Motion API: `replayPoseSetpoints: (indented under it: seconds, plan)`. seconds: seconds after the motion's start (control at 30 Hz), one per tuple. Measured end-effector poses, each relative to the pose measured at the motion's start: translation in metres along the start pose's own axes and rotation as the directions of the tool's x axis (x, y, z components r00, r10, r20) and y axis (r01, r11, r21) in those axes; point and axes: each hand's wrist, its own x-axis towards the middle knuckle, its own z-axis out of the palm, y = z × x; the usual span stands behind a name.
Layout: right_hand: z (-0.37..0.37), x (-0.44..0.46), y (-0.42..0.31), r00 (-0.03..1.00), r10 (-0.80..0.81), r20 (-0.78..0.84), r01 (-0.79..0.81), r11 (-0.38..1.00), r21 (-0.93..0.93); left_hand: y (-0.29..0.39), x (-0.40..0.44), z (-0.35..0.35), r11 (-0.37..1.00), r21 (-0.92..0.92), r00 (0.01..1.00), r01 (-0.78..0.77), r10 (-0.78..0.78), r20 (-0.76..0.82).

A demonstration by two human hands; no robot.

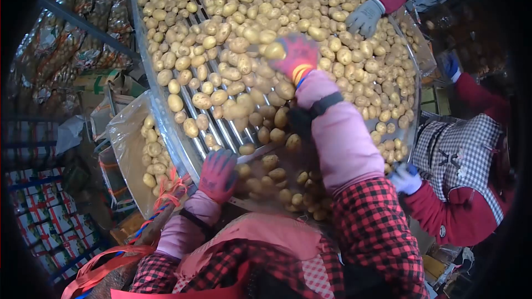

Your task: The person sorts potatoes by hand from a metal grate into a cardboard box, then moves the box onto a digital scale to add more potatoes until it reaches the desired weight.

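Note:
Many potatoes (238, 5) cover a sorting table with metal rollers (221, 127). My right hand (299, 55), in a red and grey glove with yellow bands at the wrist, reaches over the middle of the potatoes. At its fingertips is a potato (275, 51), slightly blurred. Near the table's lower left edge, my left hand (218, 174) rests in a red glove, fingers pointing up at the ends of the rollers and somewhat spread, with nothing seen in it. Below the rollers, between my arms, lie more potatoes (271, 177), some blurred.
A co-worker's grey-gloved hand (364, 17) touches potatoes at the upper right. Another person in a checked apron (454, 149) has a gloved hand (406, 179) at the right edge. A plastic-lined box of potatoes (130, 144) stands left; orange straps (105, 257) hang lower left.

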Motion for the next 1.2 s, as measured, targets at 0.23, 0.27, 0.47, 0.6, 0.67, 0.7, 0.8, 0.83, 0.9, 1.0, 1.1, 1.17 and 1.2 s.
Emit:
replayPoseSetpoints:
  seconds: [0.23,0.27,0.47,0.6,0.67,0.7,0.8,0.83,0.9,1.0,1.1,1.17,1.2]
  plan:
    - [0.094,-0.155,-0.020,0.972,-0.132,-0.196,0.170,0.967,0.191,0.001,-0.004,0.004,0.999,0.026,0.999,-0.039,0.040,-0.031]
    - [0.085,-0.184,-0.018,0.974,-0.127,-0.186,0.170,0.956,0.240,0.001,-0.002,0.004,0.999,0.020,0.998,-0.050,0.051,-0.038]
    - [0.036,-0.274,-0.010,0.951,0.130,-0.280,0.078,0.776,0.626,0.003,-0.007,0.008,0.996,0.010,0.990,-0.089,0.090,-0.109]
    - [0.000,-0.313,-0.032,0.989,0.150,0.014,-0.003,-0.071,0.997,0.025,-0.009,0.002,0.958,-0.234,0.958,-0.164,0.098,-0.269]
    - [-0.004,-0.327,-0.034,0.999,0.053,-0.004,0.025,-0.406,0.913,0.050,-0.012,-0.013,0.907,-0.400,0.978,-0.130,0.053,-0.200]
    - [0.000,-0.327,-0.031,0.999,-0.006,0.040,-0.034,-0.646,0.762,0.062,-0.015,-0.020,0.874,-0.474,0.986,-0.107,0.032,-0.163]
    - [-0.011,-0.339,-0.044,0.996,-0.029,0.083,-0.075,-0.772,0.631,0.081,-0.025,-0.030,0.335,-0.870,0.932,0.362,-0.115,0.343]
    - [-0.020,-0.344,-0.053,0.995,-0.008,0.095,-0.070,-0.743,0.666,0.078,-0.025,-0.027,0.058,-0.912,0.914,0.406,-0.020,0.405]
    - [-0.032,-0.353,-0.069,0.994,-0.081,0.073,-0.107,-0.607,0.787,0.092,-0.023,-0.049,-0.363,-0.750,0.824,0.552,0.104,0.556]
    - [-0.038,-0.365,-0.086,0.989,-0.139,0.039,-0.099,-0.448,0.888,0.091,-0.033,-0.058,0.035,-0.940,0.926,0.341,0.161,0.342]
    - [-0.032,-0.371,-0.096,0.987,-0.140,0.073,-0.129,-0.443,0.887,0.090,-0.050,-0.062,0.127,-0.950,0.953,0.285,0.071,0.296]
    - [-0.025,-0.373,-0.105,0.981,-0.162,0.102,-0.158,-0.382,0.911,0.085,-0.063,-0.063,-0.192,-0.910,0.930,0.368,0.068,0.362]
    - [-0.020,-0.374,-0.109,0.978,-0.175,0.115,-0.171,-0.350,0.921,0.083,-0.070,-0.063,-0.344,-0.853,0.917,0.392,0.067,0.394]
